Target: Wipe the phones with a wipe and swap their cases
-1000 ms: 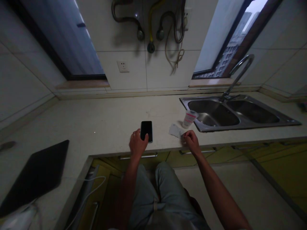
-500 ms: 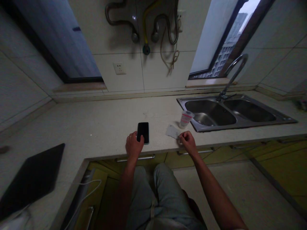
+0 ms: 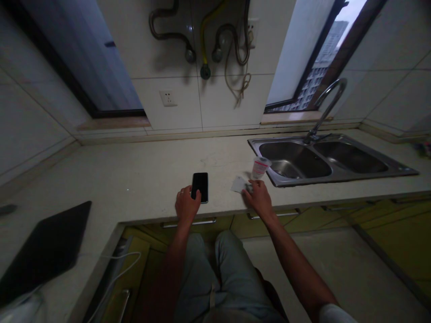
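Black glossy smartphone lies flat on our pale stone countertop, long axis running near-far w/ a slight lean, top end pointing far. Screen's dark, nothing on it that we can make out. It sits close to the counter's front edge, well left of the sink.

Our L hand is at the phone's near end, fingers curled and partly closed over its near left corner; can't tell if that's a real grip.

Small white paper slip lies to the phone's right, long axis roughly left-right. R hand is half closed, fingers bunched on the slip's right end and hiding it; can't tell if it's pinched.

Clear plastic cup w/ pink band stands just beyond, btwn slip and steel double sink.

Vs the earlier frame, R hand has slid left over more of the slip, and the slip has swung nearer to left-right. Phone and L hand sit about the same.
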`<action>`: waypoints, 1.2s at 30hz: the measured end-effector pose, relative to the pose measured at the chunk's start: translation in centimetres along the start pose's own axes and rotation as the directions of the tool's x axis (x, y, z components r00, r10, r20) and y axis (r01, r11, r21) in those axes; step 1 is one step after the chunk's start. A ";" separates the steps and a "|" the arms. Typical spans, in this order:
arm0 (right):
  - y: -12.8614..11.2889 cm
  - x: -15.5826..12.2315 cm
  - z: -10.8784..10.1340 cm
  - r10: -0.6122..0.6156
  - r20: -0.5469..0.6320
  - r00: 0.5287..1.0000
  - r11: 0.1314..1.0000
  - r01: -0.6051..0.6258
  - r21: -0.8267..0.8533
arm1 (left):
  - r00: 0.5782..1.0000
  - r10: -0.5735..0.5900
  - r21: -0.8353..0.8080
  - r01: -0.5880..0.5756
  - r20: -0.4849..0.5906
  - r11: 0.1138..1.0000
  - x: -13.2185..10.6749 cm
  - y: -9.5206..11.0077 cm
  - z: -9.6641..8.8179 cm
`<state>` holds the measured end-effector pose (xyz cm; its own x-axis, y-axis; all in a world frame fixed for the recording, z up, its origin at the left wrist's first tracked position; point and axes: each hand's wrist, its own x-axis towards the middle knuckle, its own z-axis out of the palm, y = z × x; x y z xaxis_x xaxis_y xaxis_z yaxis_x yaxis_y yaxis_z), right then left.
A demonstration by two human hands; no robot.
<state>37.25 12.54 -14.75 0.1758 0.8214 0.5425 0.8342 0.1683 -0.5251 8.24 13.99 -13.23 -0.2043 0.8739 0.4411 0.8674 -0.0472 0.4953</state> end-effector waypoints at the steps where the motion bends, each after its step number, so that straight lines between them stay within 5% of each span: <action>1: 0.0 0.3 0.0 -0.027 0.024 0.999 0.999 0.028 -0.022 | 1.000 0.001 0.007 -0.001 0.004 1.000 0.0 0.0 0.0; 7: -0.5 0.8 -1.1 -0.158 0.146 0.977 0.971 0.128 0.201 | 1.000 0.020 0.023 -0.020 0.008 1.000 -0.1 0.1 -0.2; 11: -1.2 0.0 -1.7 0.051 0.057 0.997 0.872 -0.072 0.485 | 1.000 0.016 0.020 -0.017 0.009 1.000 -0.2 0.2 -0.3; 15: -1.3 -0.3 -1.5 0.285 0.068 0.956 0.717 -0.260 0.647 | 0.999 0.014 0.055 -0.016 0.037 0.998 -0.2 0.5 -0.5; 21: -0.9 -0.1 -0.2 0.391 0.161 0.906 0.550 -0.370 0.749 | 0.997 -0.014 0.086 0.007 0.080 0.996 -0.3 0.8 -0.9; 32: -0.1 -1.4 1.2 0.159 0.135 0.978 0.842 -0.206 0.499 | 0.996 -0.014 0.069 0.009 0.083 0.998 -0.4 0.9 -1.0; 36: -0.4 -1.7 1.1 0.098 0.095 0.991 0.888 -0.130 0.442 | 0.997 0.008 0.077 -0.015 0.080 0.997 -0.4 0.8 -0.9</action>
<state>36.06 11.65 -16.16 0.2060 0.8822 0.4235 0.4867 0.2831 -0.8264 8.59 13.14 -12.41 -0.1602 0.9092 0.3842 0.9026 -0.0226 0.4298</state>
